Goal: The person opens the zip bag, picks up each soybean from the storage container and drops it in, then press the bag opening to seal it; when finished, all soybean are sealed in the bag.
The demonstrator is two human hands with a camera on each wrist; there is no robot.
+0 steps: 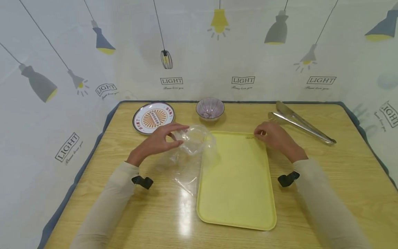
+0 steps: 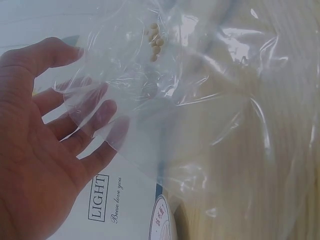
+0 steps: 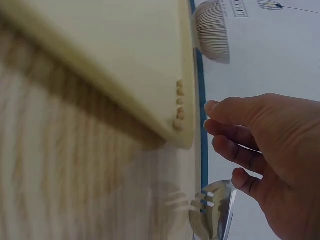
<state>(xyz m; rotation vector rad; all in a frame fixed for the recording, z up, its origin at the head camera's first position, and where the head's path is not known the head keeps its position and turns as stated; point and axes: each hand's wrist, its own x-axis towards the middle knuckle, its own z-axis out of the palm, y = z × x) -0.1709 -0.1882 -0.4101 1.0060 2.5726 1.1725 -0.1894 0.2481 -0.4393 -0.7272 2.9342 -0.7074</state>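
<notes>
A clear plastic bag (image 1: 196, 141) hangs from my left hand (image 1: 158, 140), which holds it by the upper edge with thumb and fingers apart. Several small, round, pale beans (image 2: 155, 42) show through the film in the left wrist view. My right hand (image 1: 273, 138) is at the far right corner of a yellow tray (image 1: 234, 186). Its thumb and index fingertips come close together, the other fingers bent; I cannot tell whether something small is between them. Beside those fingertips, several pale beans (image 3: 180, 105) lie in a row along the tray's far edge.
A patterned plate (image 1: 154, 118) lies behind my left hand. The striped bowl (image 1: 210, 108) stands beyond the tray, near the table's back edge. Metal tongs (image 1: 301, 124) lie to the right of my right hand. Printed cloth (image 1: 205, 62) encloses the table.
</notes>
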